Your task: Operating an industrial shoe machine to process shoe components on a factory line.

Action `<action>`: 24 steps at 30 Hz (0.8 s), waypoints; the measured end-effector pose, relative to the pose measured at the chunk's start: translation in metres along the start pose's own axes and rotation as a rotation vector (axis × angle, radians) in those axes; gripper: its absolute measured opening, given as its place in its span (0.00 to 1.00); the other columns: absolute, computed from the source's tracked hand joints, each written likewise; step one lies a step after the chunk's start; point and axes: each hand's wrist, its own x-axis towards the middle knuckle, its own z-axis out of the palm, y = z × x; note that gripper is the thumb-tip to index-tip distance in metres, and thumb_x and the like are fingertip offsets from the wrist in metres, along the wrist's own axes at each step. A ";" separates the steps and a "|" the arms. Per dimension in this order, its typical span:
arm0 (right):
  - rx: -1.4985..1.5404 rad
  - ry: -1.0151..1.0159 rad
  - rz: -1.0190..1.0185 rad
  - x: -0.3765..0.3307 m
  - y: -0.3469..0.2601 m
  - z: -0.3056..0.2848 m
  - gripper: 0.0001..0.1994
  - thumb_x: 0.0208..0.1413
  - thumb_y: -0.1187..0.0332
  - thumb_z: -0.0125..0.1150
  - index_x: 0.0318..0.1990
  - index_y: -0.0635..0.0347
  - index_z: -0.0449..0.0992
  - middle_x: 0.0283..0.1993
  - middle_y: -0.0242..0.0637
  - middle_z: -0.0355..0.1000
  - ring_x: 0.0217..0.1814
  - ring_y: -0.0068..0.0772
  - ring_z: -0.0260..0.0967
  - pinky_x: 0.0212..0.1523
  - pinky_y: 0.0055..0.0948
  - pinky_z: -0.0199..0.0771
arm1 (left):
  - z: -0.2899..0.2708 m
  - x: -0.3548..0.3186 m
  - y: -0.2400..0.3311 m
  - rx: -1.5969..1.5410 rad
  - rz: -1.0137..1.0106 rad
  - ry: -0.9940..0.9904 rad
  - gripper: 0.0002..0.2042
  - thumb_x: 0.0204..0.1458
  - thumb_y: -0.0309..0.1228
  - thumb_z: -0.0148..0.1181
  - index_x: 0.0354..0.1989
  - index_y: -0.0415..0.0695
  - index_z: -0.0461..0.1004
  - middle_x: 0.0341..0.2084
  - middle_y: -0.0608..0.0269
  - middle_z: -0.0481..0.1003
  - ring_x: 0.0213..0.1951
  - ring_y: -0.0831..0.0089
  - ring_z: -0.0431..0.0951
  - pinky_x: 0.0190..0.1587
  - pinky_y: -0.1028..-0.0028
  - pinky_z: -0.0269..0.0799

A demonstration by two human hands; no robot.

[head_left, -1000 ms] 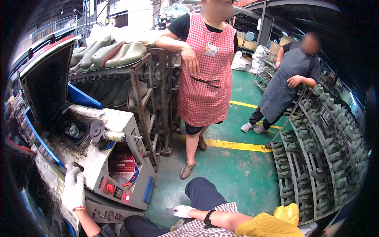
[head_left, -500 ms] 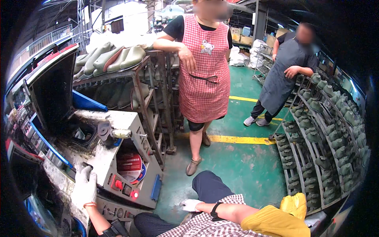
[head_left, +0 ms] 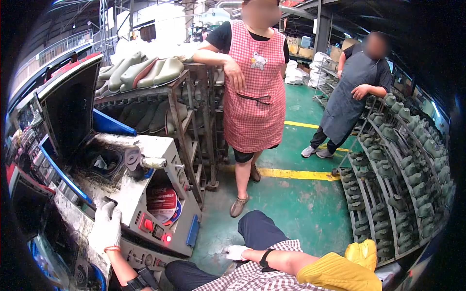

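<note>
Head view: left grip (head_left: 106,228) flat on machine (head_left: 145,194) edge.

A round red and white label (head_left: 162,203) with a blue edge sits in the front face of the grey machine (head_left: 145,194), near left, just above its red buttons. Far back, past the two standing people, brown cardboard boxes (head_left: 305,51) are stacked by a post, with a blue box (head_left: 306,40) on top. White filled sacks (head_left: 295,73) stand on the green floor just below them.
</note>
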 end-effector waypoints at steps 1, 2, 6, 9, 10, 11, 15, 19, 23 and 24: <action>0.024 0.014 -0.028 0.001 0.000 0.001 0.25 0.59 0.58 0.51 0.62 0.54 0.77 0.63 0.52 0.73 0.67 0.53 0.70 0.68 0.41 0.67 | 0.000 0.000 0.000 0.008 -0.014 -0.001 0.17 0.61 0.39 0.60 0.56 0.49 0.79 0.63 0.54 0.73 0.65 0.56 0.72 0.66 0.62 0.67; 0.034 0.021 -0.034 0.001 0.000 0.001 0.25 0.59 0.58 0.51 0.62 0.54 0.77 0.63 0.52 0.73 0.67 0.53 0.70 0.68 0.41 0.67 | 0.001 0.000 -0.001 0.015 0.007 -0.002 0.17 0.61 0.40 0.59 0.56 0.49 0.79 0.63 0.54 0.73 0.66 0.57 0.72 0.66 0.62 0.66; 0.016 0.004 0.015 0.001 -0.001 0.001 0.25 0.59 0.57 0.50 0.62 0.53 0.77 0.63 0.52 0.73 0.66 0.53 0.71 0.67 0.41 0.67 | 0.001 0.000 -0.001 0.009 0.021 0.024 0.17 0.61 0.41 0.59 0.56 0.48 0.79 0.64 0.53 0.73 0.66 0.56 0.71 0.67 0.62 0.66; 0.043 -0.005 0.009 -0.001 -0.002 -0.001 0.25 0.60 0.57 0.50 0.62 0.52 0.77 0.63 0.52 0.74 0.66 0.53 0.71 0.67 0.42 0.67 | 0.000 0.000 0.000 0.000 0.017 0.009 0.17 0.61 0.40 0.59 0.56 0.47 0.79 0.63 0.52 0.73 0.66 0.56 0.71 0.68 0.62 0.65; 0.042 0.013 -0.016 -0.001 -0.002 -0.001 0.25 0.60 0.57 0.50 0.62 0.52 0.77 0.63 0.51 0.74 0.66 0.53 0.71 0.67 0.42 0.67 | -0.001 0.000 0.000 -0.010 -0.008 -0.005 0.17 0.61 0.39 0.59 0.56 0.47 0.79 0.63 0.52 0.73 0.66 0.55 0.71 0.68 0.62 0.64; 0.036 0.027 -0.027 -0.002 -0.002 -0.002 0.25 0.60 0.57 0.50 0.62 0.51 0.77 0.63 0.51 0.74 0.66 0.52 0.71 0.67 0.42 0.67 | 0.000 0.001 0.000 -0.025 0.004 -0.015 0.17 0.61 0.38 0.60 0.56 0.45 0.79 0.63 0.51 0.73 0.67 0.55 0.69 0.69 0.62 0.63; 0.049 0.021 -0.018 -0.004 -0.002 -0.002 0.25 0.60 0.56 0.50 0.62 0.52 0.77 0.63 0.51 0.74 0.66 0.53 0.71 0.67 0.42 0.67 | 0.000 0.001 0.000 -0.062 -0.018 -0.044 0.17 0.62 0.35 0.60 0.57 0.42 0.78 0.64 0.49 0.72 0.70 0.55 0.67 0.72 0.62 0.60; 0.051 0.033 -0.033 -0.002 -0.001 -0.001 0.24 0.59 0.57 0.51 0.62 0.53 0.77 0.62 0.52 0.74 0.66 0.53 0.71 0.67 0.42 0.68 | -0.004 0.000 0.006 0.018 -0.043 0.009 0.17 0.60 0.41 0.60 0.55 0.48 0.80 0.60 0.52 0.76 0.64 0.56 0.74 0.67 0.61 0.66; 0.078 0.025 -0.062 0.006 0.008 0.003 0.23 0.61 0.56 0.52 0.59 0.58 0.78 0.59 0.54 0.77 0.62 0.55 0.73 0.64 0.42 0.70 | -0.010 -0.013 0.026 0.082 0.056 0.060 0.19 0.61 0.40 0.59 0.56 0.45 0.80 0.58 0.50 0.77 0.63 0.55 0.74 0.67 0.63 0.66; 0.095 -0.013 -0.024 0.009 0.011 0.006 0.24 0.62 0.55 0.53 0.58 0.60 0.79 0.58 0.54 0.77 0.61 0.55 0.74 0.64 0.42 0.71 | -0.013 -0.022 0.031 0.194 0.026 0.085 0.19 0.61 0.41 0.59 0.56 0.46 0.80 0.55 0.49 0.79 0.61 0.54 0.76 0.65 0.62 0.68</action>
